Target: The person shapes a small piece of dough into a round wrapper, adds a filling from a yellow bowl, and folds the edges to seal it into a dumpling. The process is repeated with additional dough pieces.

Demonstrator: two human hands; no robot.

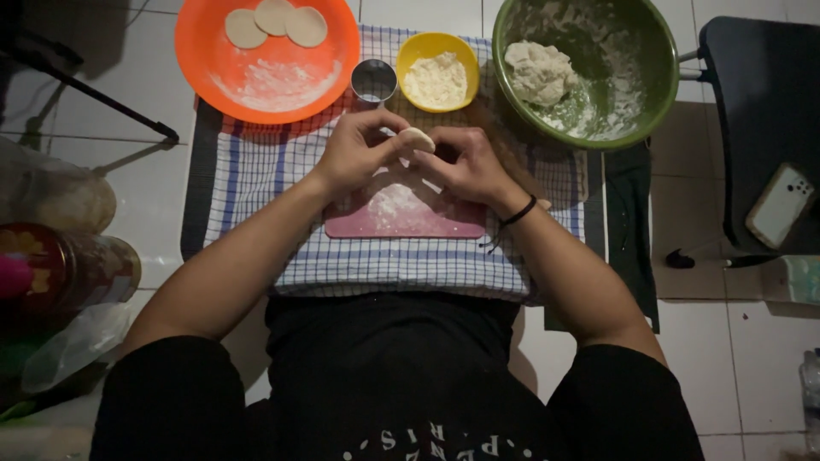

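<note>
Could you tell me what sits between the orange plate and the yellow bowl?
In the head view, a small metal cup stands between the orange plate and yellow bowl.

The floor has pale square tiles and the light is dim. A checked cloth lies on it. A dark stool stands at the right side.
</note>
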